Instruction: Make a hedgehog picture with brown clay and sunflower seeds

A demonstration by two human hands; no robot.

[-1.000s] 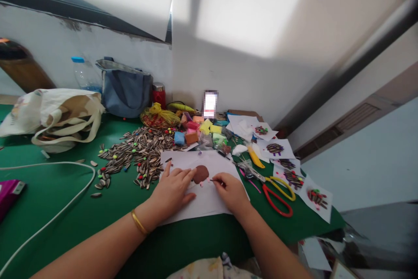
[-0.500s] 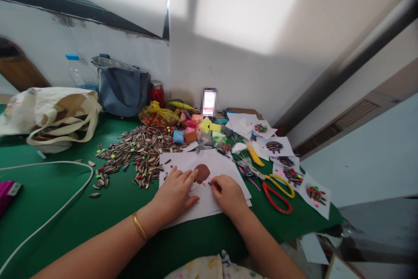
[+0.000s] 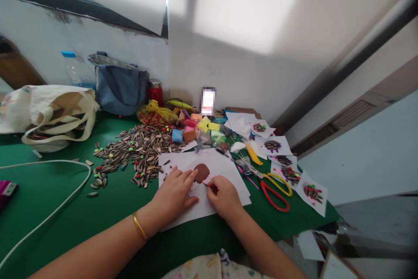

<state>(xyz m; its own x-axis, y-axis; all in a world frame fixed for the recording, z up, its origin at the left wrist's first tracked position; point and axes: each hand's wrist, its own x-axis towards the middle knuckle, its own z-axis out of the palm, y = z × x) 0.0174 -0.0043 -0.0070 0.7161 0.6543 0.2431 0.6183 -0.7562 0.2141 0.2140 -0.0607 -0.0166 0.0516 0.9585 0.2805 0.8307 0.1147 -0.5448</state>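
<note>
A flat, rounded brown clay shape (image 3: pixel 201 173) is on a white sheet of paper (image 3: pixel 192 222). My left hand (image 3: pixel 174 192) lies open on the paper, its fingertips at the clay's left edge. Just below the clay, my right hand (image 3: pixel 224 194) is closed in a pinch. From its fingertips pokes a small dark piece (image 3: pixel 205 184), too small to tell its kind. Small pink bits lie beside the clay, and a pale patch shows near my left fingers. A few dark seeds (image 3: pixel 167 162) rest on the paper's left part.
Sunflower seeds (image 3: pixel 140 146) with coloured beads spread to the left. Packs of coloured clay (image 3: pixel 190 135) stand behind the paper. At right lie scissors (image 3: pixel 276 192), a yellow knife (image 3: pixel 254 153) and seed-decorated papers (image 3: pixel 313 193). A white cable (image 3: pixel 62 203) crosses the left side.
My right hand has shifted slightly left, bringing the dark piece closer beneath the clay. My left hand stays in place. The view has moved slightly.
</note>
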